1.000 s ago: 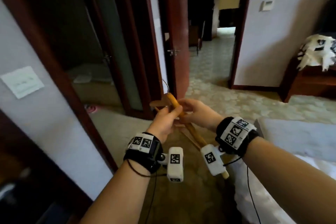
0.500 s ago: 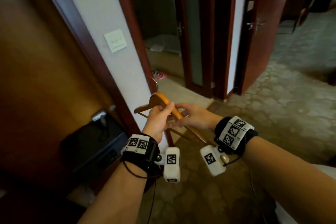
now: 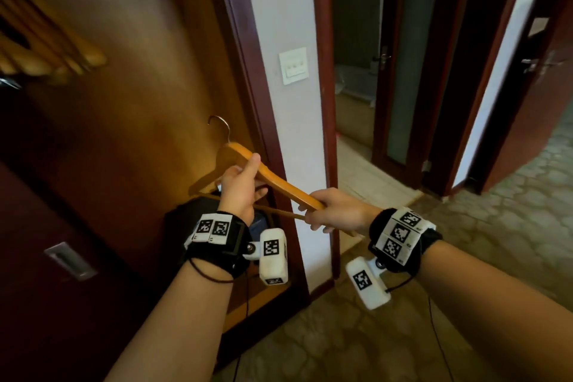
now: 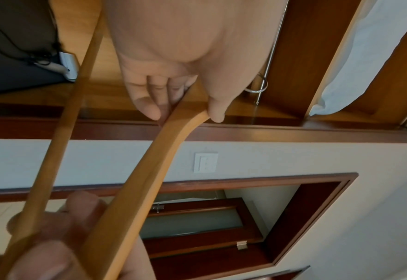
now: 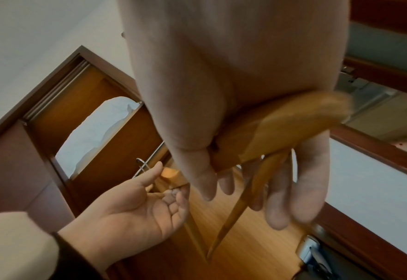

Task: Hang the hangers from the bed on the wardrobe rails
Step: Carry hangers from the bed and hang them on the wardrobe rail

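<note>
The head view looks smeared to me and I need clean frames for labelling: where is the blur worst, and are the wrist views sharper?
Head view: hung hangers top left are streaked; the held hanger is sharp. Left wrist view: crisp, except the near right hand. Right wrist view: hanger tip and fingers smeared.

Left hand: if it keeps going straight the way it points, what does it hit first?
Likely the wardrobe's wooden back panel. The left hand, gripping the hanger near its hook, points up into the open wardrobe, with nothing visible between. Depth is unclear.

No legible text or labels.
</note>
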{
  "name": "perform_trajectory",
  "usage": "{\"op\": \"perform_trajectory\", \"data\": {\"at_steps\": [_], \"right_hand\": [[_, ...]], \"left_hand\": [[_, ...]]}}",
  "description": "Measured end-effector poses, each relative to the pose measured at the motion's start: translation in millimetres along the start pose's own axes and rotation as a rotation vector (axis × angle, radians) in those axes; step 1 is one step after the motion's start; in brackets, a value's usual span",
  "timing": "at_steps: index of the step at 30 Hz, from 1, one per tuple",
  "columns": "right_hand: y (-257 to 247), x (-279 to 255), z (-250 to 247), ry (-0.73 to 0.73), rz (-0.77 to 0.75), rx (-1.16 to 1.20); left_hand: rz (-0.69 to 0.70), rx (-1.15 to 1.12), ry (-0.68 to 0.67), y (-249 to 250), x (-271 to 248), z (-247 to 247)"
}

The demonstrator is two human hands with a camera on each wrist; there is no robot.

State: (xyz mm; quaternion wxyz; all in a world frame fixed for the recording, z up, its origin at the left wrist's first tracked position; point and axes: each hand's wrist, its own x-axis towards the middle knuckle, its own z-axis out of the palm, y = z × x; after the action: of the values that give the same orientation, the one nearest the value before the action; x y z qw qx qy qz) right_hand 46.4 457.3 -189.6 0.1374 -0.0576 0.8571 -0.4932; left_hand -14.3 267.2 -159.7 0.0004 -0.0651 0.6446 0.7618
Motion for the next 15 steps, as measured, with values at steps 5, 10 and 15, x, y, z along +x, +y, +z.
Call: {"op": "perform_trajectory", "data": {"at_steps": [5,10,15], "right_hand": [[-45,42,15,0.068,-0.067,0.019],[-87,88,27,0.141,-0.100,0.034],[-122,125,38,0.206,-0.113,0.108]], "left_hand": [[-0.007,-0.014,-0.015,34,45,-38],[0.018,-0.023,-0.065,66,79,-69],[0.086,0.064,-0.160,91,103,-96]]}}
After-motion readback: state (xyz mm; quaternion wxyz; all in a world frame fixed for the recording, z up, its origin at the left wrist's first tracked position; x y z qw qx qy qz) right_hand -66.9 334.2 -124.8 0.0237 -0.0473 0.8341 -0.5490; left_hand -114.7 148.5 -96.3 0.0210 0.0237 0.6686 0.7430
